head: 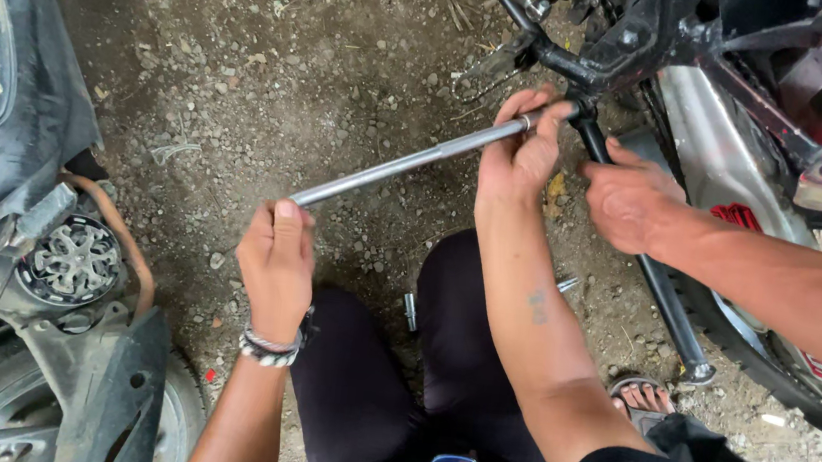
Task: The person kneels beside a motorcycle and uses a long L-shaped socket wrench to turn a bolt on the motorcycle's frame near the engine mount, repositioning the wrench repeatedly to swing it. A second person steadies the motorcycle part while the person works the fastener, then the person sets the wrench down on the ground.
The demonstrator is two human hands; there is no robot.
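Both hands are closed on a long metal rod that runs slantwise from near left to far right above the gravel ground. The left hand, a beaded band at its wrist, wraps its fingers fully round the rod's near end, thumb on top. The right hand is clenched tight round the far end, right where the rod meets the dark underside of a motorcycle; what sits at the rod's tip is hidden by the fingers.

Just to the right, another person's hand comes in from the right edge and rests against a black stand leg, which slopes down to the ground near a sandalled foot. That hand is almost touching the right hand.

Under the rod's middle lies open gravel, with free room to the far left. On the left a scooter with its engine side bare crowds the edge, well apart from the left hand. The person's black-clad knees sit close below the rod, and a small metal piece lies between them
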